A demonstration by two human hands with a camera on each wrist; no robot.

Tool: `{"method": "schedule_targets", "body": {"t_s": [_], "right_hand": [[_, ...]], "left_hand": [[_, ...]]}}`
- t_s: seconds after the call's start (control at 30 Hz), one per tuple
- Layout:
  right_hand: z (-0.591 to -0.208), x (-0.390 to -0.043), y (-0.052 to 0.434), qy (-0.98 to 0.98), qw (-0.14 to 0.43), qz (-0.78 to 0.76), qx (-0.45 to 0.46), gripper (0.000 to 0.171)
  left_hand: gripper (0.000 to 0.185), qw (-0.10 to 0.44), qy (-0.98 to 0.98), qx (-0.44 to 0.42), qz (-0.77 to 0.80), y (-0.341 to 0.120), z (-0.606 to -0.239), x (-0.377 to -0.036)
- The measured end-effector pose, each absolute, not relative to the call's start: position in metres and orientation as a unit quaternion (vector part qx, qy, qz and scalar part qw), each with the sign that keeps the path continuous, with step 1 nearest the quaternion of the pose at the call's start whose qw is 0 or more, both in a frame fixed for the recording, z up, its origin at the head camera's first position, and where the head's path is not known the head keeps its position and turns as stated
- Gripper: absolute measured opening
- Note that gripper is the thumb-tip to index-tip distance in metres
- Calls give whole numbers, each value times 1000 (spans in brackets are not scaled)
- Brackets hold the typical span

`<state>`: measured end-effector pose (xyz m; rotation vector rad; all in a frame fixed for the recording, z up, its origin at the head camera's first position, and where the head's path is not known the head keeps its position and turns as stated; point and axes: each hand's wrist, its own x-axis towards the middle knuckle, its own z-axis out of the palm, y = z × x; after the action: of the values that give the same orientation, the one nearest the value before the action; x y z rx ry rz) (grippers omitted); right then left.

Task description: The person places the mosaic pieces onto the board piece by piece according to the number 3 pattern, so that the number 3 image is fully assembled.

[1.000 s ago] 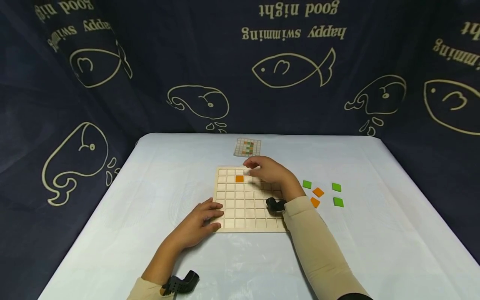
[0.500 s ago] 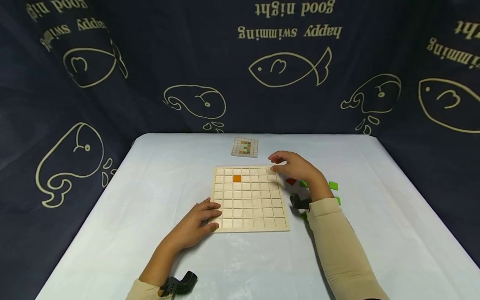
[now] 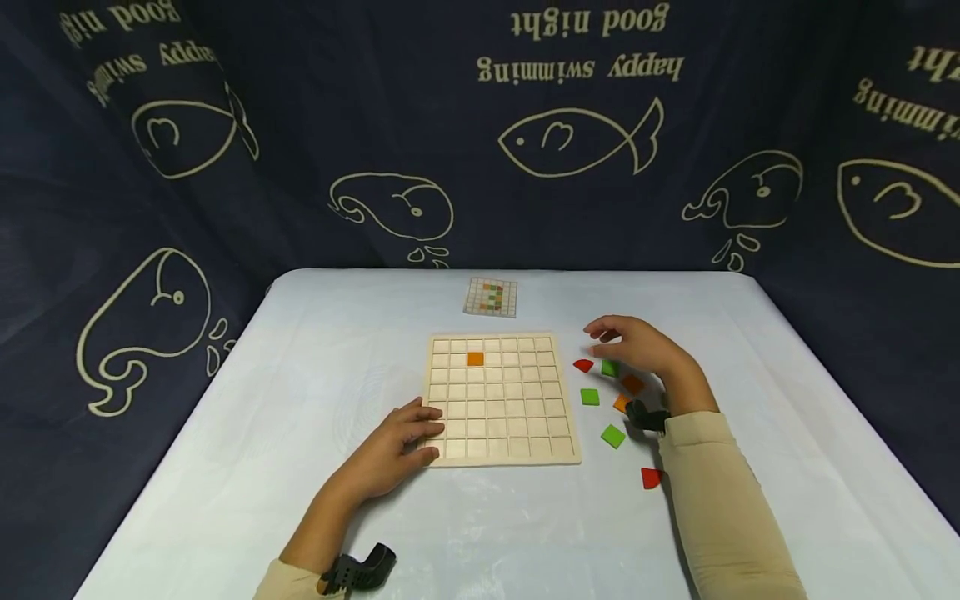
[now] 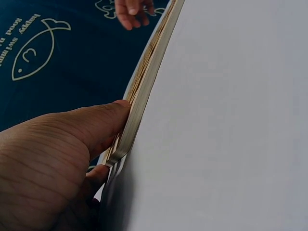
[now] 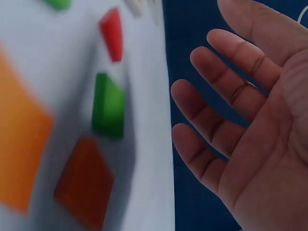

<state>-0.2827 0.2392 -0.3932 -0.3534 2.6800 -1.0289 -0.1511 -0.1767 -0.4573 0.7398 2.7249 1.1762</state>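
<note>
My left hand (image 3: 393, 447) rests on the near left corner of a wooden grid board (image 3: 498, 400), fingers spread over its edge. The left wrist view shows the thumb (image 4: 108, 122) against the board's edge (image 4: 144, 84). An orange square tile (image 3: 476, 358) sits in a cell near the board's far side. To the right of the board, my right hand (image 3: 637, 343) hovers over loose tiles with nothing in it, its fingers loosely bent. Beneath and beside it lie a red rounded piece (image 3: 583, 366), a green square tile (image 3: 610, 367) and an orange tile (image 5: 85, 185).
A pattern card (image 3: 491, 297) with a coloured grid lies behind the board. More green tiles (image 3: 590, 397) and another red piece (image 3: 651, 477) are right of the board on the white-covered table (image 3: 300, 350). A dark fish-print curtain (image 3: 420, 92) hangs behind.
My right hand has moved right, from over the far part of the board to above the loose tiles. The left hand keeps its place at the board's corner.
</note>
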Motion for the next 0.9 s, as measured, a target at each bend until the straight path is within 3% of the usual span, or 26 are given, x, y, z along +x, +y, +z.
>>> {"method": "schedule_targets", "body": {"t_s": [0.3, 0.9], "right_hand": [[-411, -274, 260, 920, 157, -349, -86, 38], [-428, -268, 269, 923, 161, -336, -99, 42]], "left_hand": [[34, 47, 886, 237, 397, -178, -459, -147], [35, 45, 885, 240, 396, -177, -456, -149]]}}
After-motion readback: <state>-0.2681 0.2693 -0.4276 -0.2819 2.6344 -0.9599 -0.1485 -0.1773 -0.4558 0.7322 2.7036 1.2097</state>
